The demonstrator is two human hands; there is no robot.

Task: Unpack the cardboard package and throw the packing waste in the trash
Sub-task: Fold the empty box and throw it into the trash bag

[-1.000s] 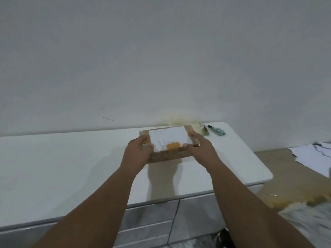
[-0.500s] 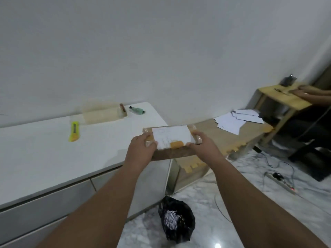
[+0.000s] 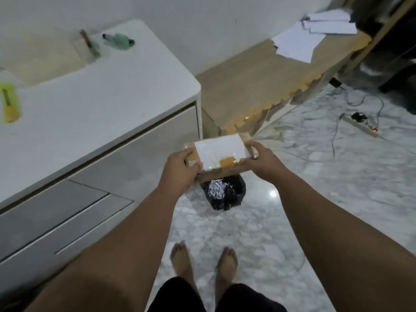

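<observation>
A flat brown cardboard package (image 3: 219,152) with a white label and orange tape hangs in the air beside the white cabinet's corner. My left hand (image 3: 180,170) grips its left end and my right hand (image 3: 262,161) grips its right end. Directly below the package, on the marble floor, stands a black trash bag (image 3: 225,193) with white crumpled waste inside; its upper part is hidden by the package.
The white cabinet (image 3: 96,95) at left carries a yellow cutter (image 3: 9,102), a green marker (image 3: 118,41) and a pale box (image 3: 45,55). A low wooden platform (image 3: 258,79) with white papers (image 3: 304,41) lies behind. Cables and a power strip (image 3: 360,124) cross the floor at right. My bare feet (image 3: 202,262) stand below.
Both hands carried the package from the cabinet top out to the right and down over the trash bag. The view tilted down towards the floor.
</observation>
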